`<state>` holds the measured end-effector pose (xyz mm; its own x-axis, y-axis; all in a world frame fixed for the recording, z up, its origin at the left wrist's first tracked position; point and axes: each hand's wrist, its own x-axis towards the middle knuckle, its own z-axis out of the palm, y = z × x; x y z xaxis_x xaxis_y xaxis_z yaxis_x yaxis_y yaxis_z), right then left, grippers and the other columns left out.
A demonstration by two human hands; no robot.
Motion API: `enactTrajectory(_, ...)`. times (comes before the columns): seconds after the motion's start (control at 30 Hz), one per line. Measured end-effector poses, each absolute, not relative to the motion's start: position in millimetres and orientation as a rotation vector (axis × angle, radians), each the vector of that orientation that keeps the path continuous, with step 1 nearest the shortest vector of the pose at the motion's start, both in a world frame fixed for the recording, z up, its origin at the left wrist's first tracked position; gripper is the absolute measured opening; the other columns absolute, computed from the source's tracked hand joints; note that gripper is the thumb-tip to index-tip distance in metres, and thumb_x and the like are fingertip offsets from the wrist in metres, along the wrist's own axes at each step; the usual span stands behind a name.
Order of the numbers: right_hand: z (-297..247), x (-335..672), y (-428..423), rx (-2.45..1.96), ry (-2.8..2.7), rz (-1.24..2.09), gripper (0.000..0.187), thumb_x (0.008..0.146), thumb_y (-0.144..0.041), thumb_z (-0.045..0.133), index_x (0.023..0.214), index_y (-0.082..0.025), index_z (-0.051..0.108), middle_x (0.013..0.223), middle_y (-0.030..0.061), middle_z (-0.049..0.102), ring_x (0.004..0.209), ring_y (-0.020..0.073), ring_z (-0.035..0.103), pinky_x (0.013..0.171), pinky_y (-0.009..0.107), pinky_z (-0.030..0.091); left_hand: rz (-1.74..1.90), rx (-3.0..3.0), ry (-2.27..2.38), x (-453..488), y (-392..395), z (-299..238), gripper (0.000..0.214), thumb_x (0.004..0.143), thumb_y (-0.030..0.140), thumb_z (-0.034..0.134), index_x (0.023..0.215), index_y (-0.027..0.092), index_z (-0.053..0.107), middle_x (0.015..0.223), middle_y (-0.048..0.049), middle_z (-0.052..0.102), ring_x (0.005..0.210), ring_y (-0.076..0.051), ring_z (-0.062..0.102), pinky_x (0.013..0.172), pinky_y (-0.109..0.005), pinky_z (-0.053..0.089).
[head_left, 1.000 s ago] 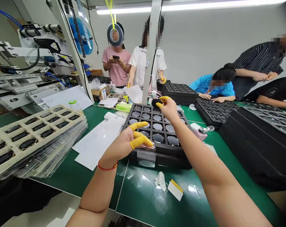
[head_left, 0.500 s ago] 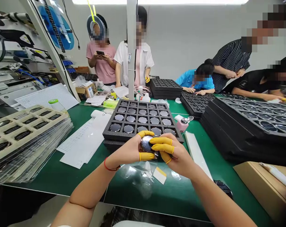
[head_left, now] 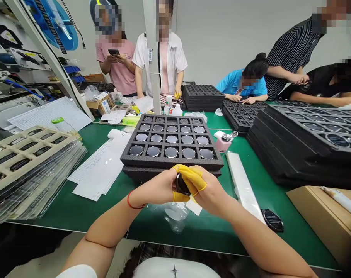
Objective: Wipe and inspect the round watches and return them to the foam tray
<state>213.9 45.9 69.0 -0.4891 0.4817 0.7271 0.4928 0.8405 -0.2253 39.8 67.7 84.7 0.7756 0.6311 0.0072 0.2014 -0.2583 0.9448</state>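
Observation:
A round, dark, glossy disc-shaped part (head_left: 181, 183) with a shiny rim is between my two hands, just in front of the black foam tray (head_left: 166, 162). My left hand (head_left: 161, 186), in yellow finger cots, grips it by the edge with thumb and fingers. The fingers of my right hand (head_left: 208, 189), also in yellow cots, are pressed together over its right side and hide much of it. Rows of similar silver-rimmed discs (head_left: 171, 152) sit in the tray's compartments. Below my hands lie crumpled clear plastic (head_left: 175, 216) and a small white card (head_left: 194, 207).
To the right stand a pink pump bottle (head_left: 223, 143), a long white strip (head_left: 245, 185), a dark disc (head_left: 272, 220), a cardboard box (head_left: 317, 220) and stacked foam trays (head_left: 291, 154). Papers (head_left: 106, 166) and stacked beige trays (head_left: 45, 173) lie left. Several people are across the table.
The disc has turned in my hands, from its bluish reflective face to a darker, steeper view. My right fingers have closed together over it. The camera view has shifted slightly.

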Motion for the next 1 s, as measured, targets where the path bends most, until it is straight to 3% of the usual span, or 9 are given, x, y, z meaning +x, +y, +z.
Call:
enactTrajectory(0.17,67,234,30,-0.815,-2.031,0.153,0.045,0.089,-0.006,0.044,0.127,-0.029,0.046,0.09,0.0026,0.063,0.078,0.017,0.058,0.072,0.032,0.053,0.44,1.731,0.711,35,70,88,0.049,0.073,0.017,0.07,0.118,0.02,0.052,0.094,-0.0024,0.063,0.08,-0.019,0.063,0.07,-0.032,0.055)
enactTrajectory(0.3,28,261,24,-1.307,-1.901,0.331,0.046,0.088,-0.007,0.045,0.13,-0.025,0.045,0.094,0.004,0.062,0.083,0.0172,0.061,0.08,0.035,0.054,0.567,1.673,0.906,11,75,107,0.06,0.075,0.021,0.073,0.128,0.026,0.045,0.093,-0.0005,0.061,0.079,-0.016,0.065,0.07,-0.028,0.056)
enactTrajectory(0.43,-28,272,32,-1.594,-2.094,0.399,0.03,0.079,-0.002,0.045,0.097,-0.015,0.065,0.079,0.0065,0.064,0.07,0.0195,0.063,0.065,0.033,0.055,0.704,1.58,0.939,-8,74,122,0.064,0.072,0.021,0.078,0.127,0.026,0.045,0.094,-0.0004,0.063,0.082,-0.017,0.068,0.075,-0.027,0.058)
enactTrajectory(0.57,-45,248,34,-1.674,-2.126,0.302,0.023,0.088,-0.013,0.048,0.099,-0.013,0.068,0.094,0.0154,0.065,0.091,0.0287,0.062,0.081,0.045,0.052,0.707,1.554,0.912,-10,70,124,0.063,0.073,0.02,0.078,0.126,0.026,0.045,0.092,-0.0002,0.065,0.08,-0.017,0.069,0.074,-0.026,0.058)
enactTrajectory(0.67,-45,216,33,-1.62,-2.232,0.301,0.015,0.087,-0.022,0.057,0.092,-0.015,0.07,0.086,0.0125,0.066,0.084,0.0281,0.062,0.075,0.041,0.052,0.667,1.54,0.859,-5,68,120,0.061,0.073,0.02,0.077,0.124,0.026,0.044,0.091,-0.0001,0.064,0.082,-0.018,0.069,0.077,-0.028,0.058)
enactTrajectory(0.77,-41,198,35,-1.538,-2.319,0.295,0.011,0.079,-0.011,0.061,0.072,-0.017,0.067,0.071,0.008,0.063,0.068,0.0235,0.061,0.062,0.033,0.051,0.643,1.556,0.83,-2,68,116,0.058,0.075,0.019,0.075,0.124,0.027,0.044,0.094,-0.0001,0.061,0.083,-0.016,0.067,0.078,-0.027,0.058)
enactTrajectory(0.83,-26,202,36,-1.481,-2.327,0.268,0.016,0.078,-0.005,0.057,0.077,-0.018,0.067,0.074,0.0066,0.064,0.069,0.0214,0.061,0.062,0.031,0.052,0.651,1.566,0.822,-2,67,114,0.059,0.076,0.019,0.074,0.126,0.027,0.044,0.095,0.0,0.06,0.083,-0.015,0.066,0.078,-0.028,0.058)
enactTrajectory(0.93,18,220,33,-1.37,-2.185,0.145,0.031,0.085,-0.006,0.048,0.11,-0.018,0.063,0.1,0.0101,0.063,0.091,0.022,0.061,0.077,0.034,0.054,0.663,1.578,0.816,-3,67,111,0.059,0.076,0.021,0.074,0.127,0.028,0.044,0.094,0.0004,0.059,0.083,-0.015,0.065,0.078,-0.029,0.057)
enactTrajectory(1.0,50,226,31,-1.138,-1.961,0.015,0.034,0.089,-0.007,0.048,0.116,-0.023,0.059,0.104,0.0084,0.06,0.093,0.0199,0.059,0.078,0.033,0.053,0.648,1.594,0.807,0,66,110,0.059,0.076,0.021,0.074,0.126,0.028,0.044,0.095,0.0001,0.06,0.083,-0.016,0.065,0.076,-0.028,0.057)
